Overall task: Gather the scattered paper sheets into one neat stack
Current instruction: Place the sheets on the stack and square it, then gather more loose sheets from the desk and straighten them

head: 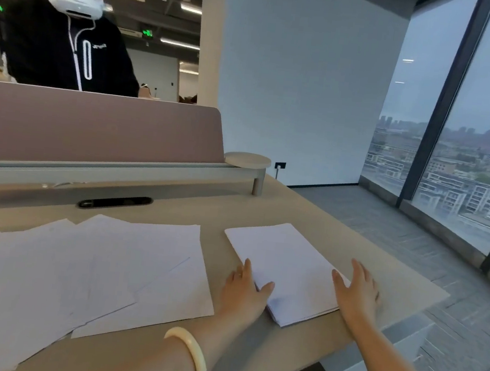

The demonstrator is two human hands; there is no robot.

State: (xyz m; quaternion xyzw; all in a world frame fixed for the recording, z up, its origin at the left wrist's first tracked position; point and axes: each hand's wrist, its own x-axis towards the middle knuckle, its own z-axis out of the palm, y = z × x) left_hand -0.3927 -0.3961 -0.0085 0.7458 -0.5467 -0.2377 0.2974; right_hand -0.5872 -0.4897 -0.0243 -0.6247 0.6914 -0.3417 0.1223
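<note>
A neat stack of white paper [286, 265] lies on the beige desk [310, 216], right of centre. My left hand [243, 291] lies flat against the stack's left edge, thumb on top of the sheets. On the stack's right side rests my right hand [358, 291], fingers straight, thumb over the paper. Several loose white sheets [84, 265] lie fanned and overlapping across the left half of the desk, apart from the stack.
A mauve divider panel [92, 127] with a grey rail closes the desk's back. A black cable slot [115, 202] sits behind the sheets. A small round shelf [248, 159] stands at the rail's end. A person in a dark hoodie [68, 46] stands beyond. The desk's right edge drops to the floor.
</note>
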